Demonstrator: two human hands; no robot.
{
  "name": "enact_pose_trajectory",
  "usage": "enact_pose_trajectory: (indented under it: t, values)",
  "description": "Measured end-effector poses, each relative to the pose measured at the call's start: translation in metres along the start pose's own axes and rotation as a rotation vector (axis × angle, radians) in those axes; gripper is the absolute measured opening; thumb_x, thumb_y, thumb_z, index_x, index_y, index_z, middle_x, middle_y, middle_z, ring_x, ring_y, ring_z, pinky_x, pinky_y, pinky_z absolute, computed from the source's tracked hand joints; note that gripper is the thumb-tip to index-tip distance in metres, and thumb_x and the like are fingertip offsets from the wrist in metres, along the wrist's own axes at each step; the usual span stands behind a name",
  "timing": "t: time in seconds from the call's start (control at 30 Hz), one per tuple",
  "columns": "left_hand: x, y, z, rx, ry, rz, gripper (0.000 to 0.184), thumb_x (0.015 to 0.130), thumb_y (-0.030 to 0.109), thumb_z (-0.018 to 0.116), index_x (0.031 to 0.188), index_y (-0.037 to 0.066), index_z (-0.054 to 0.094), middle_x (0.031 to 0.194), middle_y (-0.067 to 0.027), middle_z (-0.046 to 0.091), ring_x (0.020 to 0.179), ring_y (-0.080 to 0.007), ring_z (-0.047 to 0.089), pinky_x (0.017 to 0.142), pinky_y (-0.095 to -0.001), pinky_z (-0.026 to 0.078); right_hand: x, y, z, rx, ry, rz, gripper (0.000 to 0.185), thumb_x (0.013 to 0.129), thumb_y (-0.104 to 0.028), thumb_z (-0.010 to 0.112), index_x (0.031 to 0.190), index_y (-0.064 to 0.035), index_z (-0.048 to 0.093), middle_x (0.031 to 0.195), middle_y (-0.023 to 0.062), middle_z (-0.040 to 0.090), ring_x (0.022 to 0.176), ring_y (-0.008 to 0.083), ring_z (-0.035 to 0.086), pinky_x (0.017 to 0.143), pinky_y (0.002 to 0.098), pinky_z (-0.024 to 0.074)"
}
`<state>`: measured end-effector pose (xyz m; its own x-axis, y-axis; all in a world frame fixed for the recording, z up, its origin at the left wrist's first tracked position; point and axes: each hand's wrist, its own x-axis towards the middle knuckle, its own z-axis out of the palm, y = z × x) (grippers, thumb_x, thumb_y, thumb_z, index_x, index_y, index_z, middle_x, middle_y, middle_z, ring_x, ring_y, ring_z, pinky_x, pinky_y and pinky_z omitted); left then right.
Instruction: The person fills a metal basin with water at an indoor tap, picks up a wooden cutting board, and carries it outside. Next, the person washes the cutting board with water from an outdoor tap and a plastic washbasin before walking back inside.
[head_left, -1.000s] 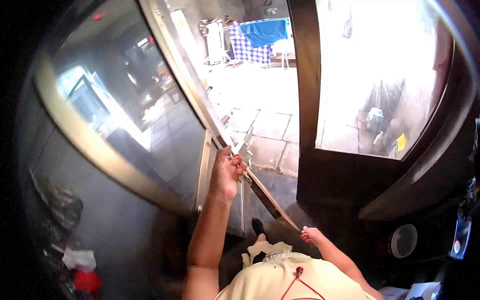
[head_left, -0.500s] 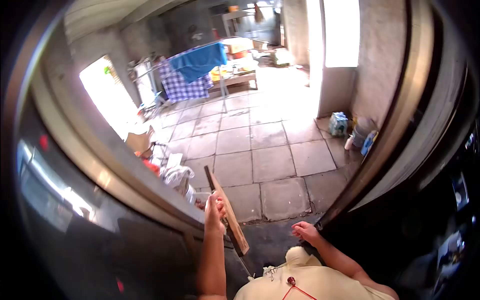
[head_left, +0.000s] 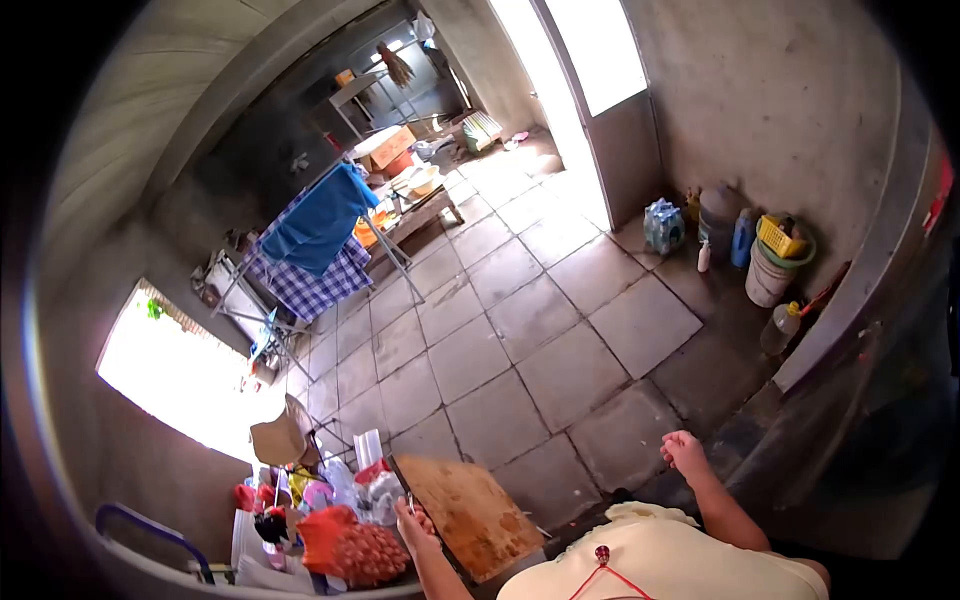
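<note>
My left hand [head_left: 415, 527] is closed on the near left edge of a wooden cutting board [head_left: 468, 515], worn and stained, with its broad face turned up. A thin bright sliver shows by the fingers, too small to name. My right hand [head_left: 684, 452] hangs out to the right over the floor, fingers curled in, with nothing visible in it. To the left of the board sits a red net bag of small reddish round items [head_left: 365, 552], close to my left hand.
Plastic bags [head_left: 375, 495] and a cardboard box [head_left: 278, 440] crowd the left side. A drying rack holds a blue towel [head_left: 318, 222] and checked cloth [head_left: 300, 275]. Right wall: a bottle pack [head_left: 663, 227], a bucket [head_left: 766, 277], an oil bottle [head_left: 780, 328]. Tiled floor [head_left: 530, 340] runs between.
I have moved forward through the doorway, and the view has tilted. The cutting board has turned from edge-on to showing its broad face. My right hand stays curled.
</note>
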<state>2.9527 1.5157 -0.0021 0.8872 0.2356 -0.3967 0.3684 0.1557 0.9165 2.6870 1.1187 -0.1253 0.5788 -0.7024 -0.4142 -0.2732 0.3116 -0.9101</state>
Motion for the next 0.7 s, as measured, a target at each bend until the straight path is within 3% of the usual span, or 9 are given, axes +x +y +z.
enact_pose_trajectory:
  t: [0.13, 0.23, 0.4, 0.53, 0.7]
  values:
    - [0.074, -0.006, 0.012, 0.018, 0.051, -0.054, 0.039, 0.076, 0.045, 0.05, 0.06, 0.011, 0.038, 0.041, 0.0063, 0.026, 0.029, -0.0052, 0.02, 0.028, -0.0207, 0.011, 0.058, -0.077, 0.049, -0.07, -0.089, 0.042, 0.017, 0.08, -0.013, 0.047, 0.093, -0.0038, 0.053, 0.074, 0.0021, 0.057, 0.06, 0.0071, 0.051, 0.051, 0.0209, 0.041]
    - [0.152, 0.002, 0.046, 0.082, 0.098, -0.048, 0.038, 0.078, 0.041, 0.049, 0.058, 0.011, 0.037, 0.04, 0.0056, 0.026, 0.029, -0.0049, 0.021, 0.028, -0.0206, 0.012, 0.134, -0.127, 0.102, -0.155, -0.161, -0.071, 0.018, 0.081, -0.015, 0.047, 0.092, -0.0034, 0.053, 0.074, 0.0017, 0.056, 0.063, 0.0066, 0.05, 0.054, 0.0204, 0.041]
    - [0.255, 0.017, 0.099, 0.103, 0.07, -0.057, 0.037, 0.079, 0.038, 0.049, 0.056, 0.011, 0.037, 0.04, 0.005, 0.026, 0.029, -0.0056, 0.021, 0.028, -0.0208, 0.013, 0.231, -0.121, 0.162, -0.231, -0.11, -0.203, 0.018, 0.079, -0.015, 0.047, 0.085, -0.0002, 0.054, 0.07, 0.004, 0.057, 0.059, 0.0099, 0.052, 0.055, 0.0235, 0.0428]
    - [0.346, 0.027, 0.164, 0.177, 0.043, -0.156, 0.035, 0.08, 0.033, 0.049, 0.055, 0.01, 0.038, 0.039, 0.0037, 0.025, 0.028, -0.0066, 0.022, 0.028, -0.0225, 0.014, 0.291, -0.095, 0.194, -0.551, -0.165, -0.056, 0.018, 0.076, -0.016, 0.05, 0.079, -0.0002, 0.056, 0.063, 0.0081, 0.057, 0.057, 0.0132, 0.055, 0.056, 0.0273, 0.0446]
    - [0.436, 0.043, 0.264, 0.313, -0.107, -0.189, 0.033, 0.08, 0.025, 0.048, 0.054, 0.01, 0.036, 0.04, 0.0043, 0.024, 0.028, -0.0066, 0.021, 0.028, -0.0222, 0.013, 0.328, -0.142, 0.215, -0.91, -0.279, 0.001, 0.022, 0.075, -0.018, 0.05, 0.088, -0.0025, 0.057, 0.079, 0.0109, 0.06, 0.072, 0.0206, 0.058, 0.066, 0.0301, 0.0456]
